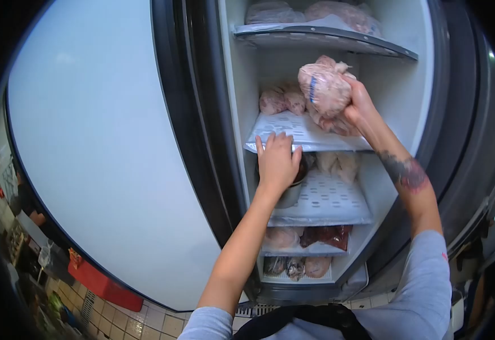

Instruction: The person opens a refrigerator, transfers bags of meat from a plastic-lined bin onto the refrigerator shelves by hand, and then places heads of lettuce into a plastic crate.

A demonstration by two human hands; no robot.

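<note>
Head view: right grip (358,102) closed round the wrapped meat (322,88) from its right side, likely for firm hold above the shelf (278,124). Left grip (278,163) fingers spread at shelf's near edge, maybe bracing. Wrapped meat sits left of right grip, touching it.

cool, fairly even light, faint glare on the white door (106,141), strong fisheye bowing, black corners, blurry margins
</note>
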